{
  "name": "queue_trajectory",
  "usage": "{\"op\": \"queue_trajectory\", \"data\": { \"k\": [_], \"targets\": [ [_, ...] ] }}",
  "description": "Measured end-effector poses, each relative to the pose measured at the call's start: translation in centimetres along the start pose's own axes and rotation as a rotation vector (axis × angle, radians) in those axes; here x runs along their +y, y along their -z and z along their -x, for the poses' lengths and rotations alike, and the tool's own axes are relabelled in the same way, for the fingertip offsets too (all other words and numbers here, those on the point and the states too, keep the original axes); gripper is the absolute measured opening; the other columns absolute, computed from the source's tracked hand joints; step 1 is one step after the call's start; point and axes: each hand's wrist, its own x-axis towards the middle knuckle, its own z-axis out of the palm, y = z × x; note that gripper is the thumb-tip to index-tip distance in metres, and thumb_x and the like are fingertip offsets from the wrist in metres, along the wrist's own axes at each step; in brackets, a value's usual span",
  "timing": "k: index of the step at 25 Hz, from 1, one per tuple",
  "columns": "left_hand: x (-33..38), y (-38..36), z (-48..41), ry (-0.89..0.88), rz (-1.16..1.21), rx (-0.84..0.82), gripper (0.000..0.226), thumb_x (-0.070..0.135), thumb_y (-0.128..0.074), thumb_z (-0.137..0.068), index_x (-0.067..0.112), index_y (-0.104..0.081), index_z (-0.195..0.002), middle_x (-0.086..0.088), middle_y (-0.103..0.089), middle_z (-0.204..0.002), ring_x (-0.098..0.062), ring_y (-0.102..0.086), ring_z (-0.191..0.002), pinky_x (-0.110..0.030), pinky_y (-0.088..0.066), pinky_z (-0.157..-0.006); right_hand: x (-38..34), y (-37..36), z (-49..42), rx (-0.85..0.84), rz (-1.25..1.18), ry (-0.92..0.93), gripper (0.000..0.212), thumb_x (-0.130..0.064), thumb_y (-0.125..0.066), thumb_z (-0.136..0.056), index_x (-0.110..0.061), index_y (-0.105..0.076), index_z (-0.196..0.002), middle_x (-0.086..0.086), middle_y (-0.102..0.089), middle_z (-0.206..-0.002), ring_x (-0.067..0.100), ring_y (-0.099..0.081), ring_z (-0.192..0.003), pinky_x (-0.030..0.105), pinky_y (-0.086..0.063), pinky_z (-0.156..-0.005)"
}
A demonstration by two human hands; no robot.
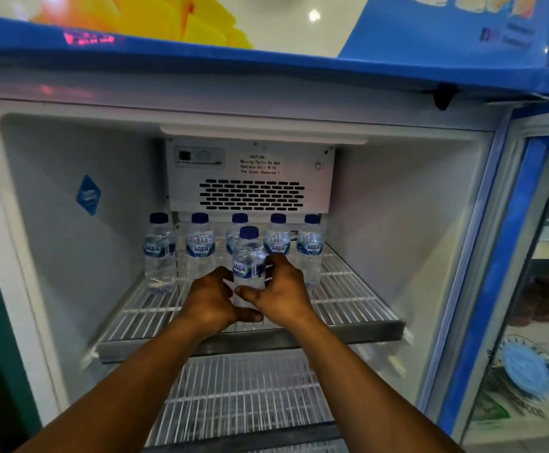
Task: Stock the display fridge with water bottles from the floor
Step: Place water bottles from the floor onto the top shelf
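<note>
Fridge (pixel 397 207): open, white inside, with a blue band across the top; its glass door (pixel 528 256) is swung out at the right.
Top shelf (pixel 348 289): a white wire rack with a metal front rim, carrying all the bottles in view.
Back row of bottles (pixel 200 246): five small clear water bottles with blue caps and blue labels, upright side by side along the far edge, just below the vent panel; the middle one is partly hidden.
Front bottle (pixel 248 256): same kind, upright on the top shelf, near side of the middle of the back row, alone in its row and held between both hands.
Left hand (pixel 209 300): on the bottle's lower left side; grip curled round it, thumb stretched across the near side by the base.
Right hand (pixel 283 289): on the bottle's right side; grip wrapped round the body, fingertips reaching behind the label, thumb lying across the front.
Vent panel (pixel 251 178): white cover on the far wall with dark slots and a printed caution notice.
Sticker (pixel 88 194): blue diamond on the left inner wall.
Lower shelf (pixel 240 393): another wire rack, under the forearms.
</note>
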Motion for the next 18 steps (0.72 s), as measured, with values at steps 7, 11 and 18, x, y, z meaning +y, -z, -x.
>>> {"op": "queue_trajectory", "data": {
  "k": [7,11,18],
  "targets": [
    [-0.3,-1.1,-0.3,-0.102,-0.144,-0.068,0.069,0.058,-0.075,-0.074,0.03,-0.049,-0.131,0.004,-0.052,-0.133,-0.012,-0.052,-0.12,-0.023,-0.041,-0.096,2.9,6.9,0.3,0.295,0.013,-0.063,0.051,-0.018,-0.081,-0.076,-0.017,-0.057,-0.12,-0.004,-0.065,-0.11,0.012,-0.06,-0.097,0.028,-0.051,-0.084],
    [-0.5,-1.3,-0.6,-0.12,-0.219,-0.092,0.066,0.06,-0.068,-0.08,0.03,-0.048,-0.134,0.004,-0.05,-0.137,-0.016,-0.051,-0.124,-0.028,-0.041,-0.103,4.9,10.5,-1.6,0.357,0.054,-0.163,0.05,-0.014,-0.074,-0.082,-0.011,-0.054,-0.127,0.005,-0.064,-0.122,0.02,-0.061,-0.105,0.026,-0.046,-0.085],
    [-0.7,-1.5,-0.7,-0.136,-0.239,-0.059,0.054,0.054,-0.068,-0.084,0.03,-0.051,-0.13,0.003,-0.054,-0.132,-0.014,-0.054,-0.119,-0.024,-0.042,-0.096,7.7,11.2,-4.8,0.262,0.056,-0.286,0.048,-0.005,-0.066,-0.088,-0.008,-0.048,-0.133,0.011,-0.06,-0.13,0.028,-0.059,-0.116,0.026,-0.044,-0.086]
  ]
}}
